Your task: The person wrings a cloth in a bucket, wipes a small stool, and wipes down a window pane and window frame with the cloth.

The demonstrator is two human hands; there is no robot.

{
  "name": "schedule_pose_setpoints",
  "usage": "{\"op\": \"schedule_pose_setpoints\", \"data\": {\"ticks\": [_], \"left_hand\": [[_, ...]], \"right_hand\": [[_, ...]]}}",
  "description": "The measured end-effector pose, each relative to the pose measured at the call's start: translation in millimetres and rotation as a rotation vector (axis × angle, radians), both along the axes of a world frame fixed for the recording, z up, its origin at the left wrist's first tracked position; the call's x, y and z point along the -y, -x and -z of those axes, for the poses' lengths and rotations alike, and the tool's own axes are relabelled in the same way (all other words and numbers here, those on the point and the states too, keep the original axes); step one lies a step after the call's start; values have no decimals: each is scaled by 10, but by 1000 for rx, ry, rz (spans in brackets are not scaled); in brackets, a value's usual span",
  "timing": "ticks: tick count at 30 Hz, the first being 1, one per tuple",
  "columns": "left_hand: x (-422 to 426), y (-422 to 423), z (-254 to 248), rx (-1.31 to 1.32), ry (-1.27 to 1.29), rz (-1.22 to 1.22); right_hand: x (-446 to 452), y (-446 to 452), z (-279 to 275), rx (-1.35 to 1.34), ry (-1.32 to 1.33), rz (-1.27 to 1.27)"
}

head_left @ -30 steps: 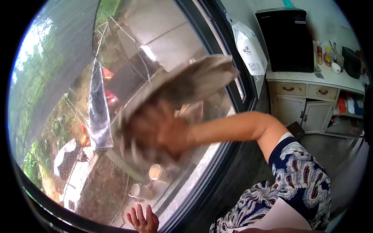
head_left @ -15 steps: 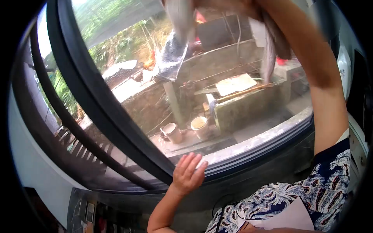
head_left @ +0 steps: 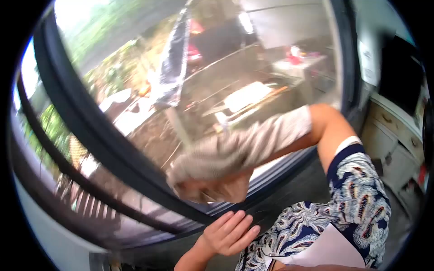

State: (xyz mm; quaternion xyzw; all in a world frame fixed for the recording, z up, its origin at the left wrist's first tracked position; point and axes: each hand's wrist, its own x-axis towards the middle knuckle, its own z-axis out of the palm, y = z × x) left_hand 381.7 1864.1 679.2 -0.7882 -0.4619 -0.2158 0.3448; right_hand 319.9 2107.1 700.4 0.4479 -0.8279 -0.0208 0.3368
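A greyish-beige cloth (head_left: 257, 147) covers my right hand (head_left: 192, 184) and lies back along the forearm. That hand, blurred and mostly hidden, holds the cloth low at the left side of the window glass (head_left: 217, 86), by the dark frame post (head_left: 106, 135). My left hand (head_left: 230, 235) is below the cloth beside the window's bottom frame, its fingers stretched out and holding nothing. Whether its fingertips touch the frame I cannot tell.
Dark curved-looking bars (head_left: 97, 180) stand left of the post. Beyond the glass are a concrete trough, a pale board (head_left: 247, 95) and silvery sheeting (head_left: 174, 58). A cabinet with drawers (head_left: 393, 135) and a dark screen (head_left: 400, 74) stand at the right.
My right hand has come down with the cloth from the top of the glass to its lower left. My left hand sits lower in view, and the view has shifted.
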Motion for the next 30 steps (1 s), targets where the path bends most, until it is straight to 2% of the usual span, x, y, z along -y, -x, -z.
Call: {"op": "schedule_pose_setpoints", "data": {"ticks": [1,3,6,11,14,17,21,23,26,30], "left_hand": [[22,-37,-68,-12,45,27],[-15,-19,-193,-74,104,116],[-229,-9,-345,-41,31,172],[-648,69,-285,-97,-35,-7],[-883,-47,-301,-78,-7,-34],[-1095,-130,-263,-61,0,-78],[-1509,-204,-120,-72,20,-141],[-1742,-311,-116,-27,89,-83],[-1919,-348,3,27,89,-30],[-2165,-451,133,85,101,-25]], "right_hand": [[-47,-8,365,73,-2,-54],[-107,-85,562,65,-23,-64],[-451,-363,119,-116,48,97],[-1704,-1355,-732,-630,276,557],[-2646,-2150,-768,-879,491,843],[-3376,-2784,-256,-961,724,1074],[-3862,-3114,864,-837,1012,1307],[-3977,-3172,1335,-754,1123,1388],[-4046,-3268,1643,-691,1171,1453],[-4216,-3670,1610,-686,1109,1483]]}}
